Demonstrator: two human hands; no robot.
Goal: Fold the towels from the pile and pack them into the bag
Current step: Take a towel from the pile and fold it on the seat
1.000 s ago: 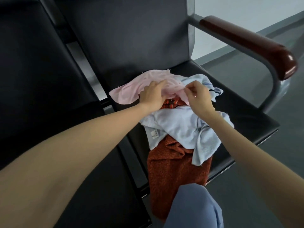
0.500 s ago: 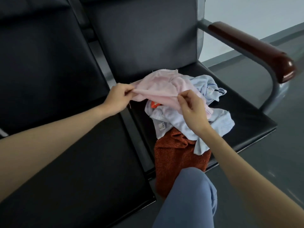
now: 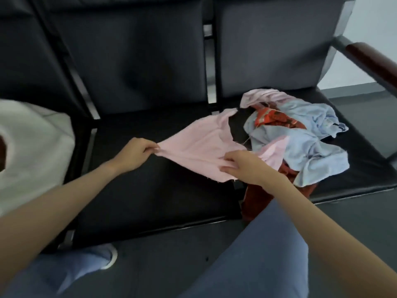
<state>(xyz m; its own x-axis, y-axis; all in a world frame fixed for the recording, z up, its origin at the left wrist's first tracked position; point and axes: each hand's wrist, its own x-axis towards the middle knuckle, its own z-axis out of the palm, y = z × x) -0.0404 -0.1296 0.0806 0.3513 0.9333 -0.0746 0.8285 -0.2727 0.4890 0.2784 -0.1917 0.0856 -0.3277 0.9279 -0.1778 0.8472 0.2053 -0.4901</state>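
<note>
A pink towel (image 3: 202, 147) is stretched over the middle black seat (image 3: 150, 190). My left hand (image 3: 137, 152) pinches its left corner, and my right hand (image 3: 242, 166) grips its near right edge. The pile (image 3: 300, 138) lies on the right seat: light blue towels, another pink one at the back, a red-orange patterned cloth, and a rust-red towel (image 3: 255, 198) hanging over the seat's front edge. A white bag (image 3: 32, 151) with an open mouth sits on the left seat.
Dark seat backs (image 3: 139, 61) rise behind the row. A brown wooden armrest (image 3: 373, 63) stands at the far right. My blue-trousered legs (image 3: 247, 261) and a light shoe (image 3: 107, 257) are on the grey floor below the seats.
Both hands have pulled the pink towel off the pile and leftward onto the middle seat, spreading it. The view has swung left, bringing the white bag into sight.
</note>
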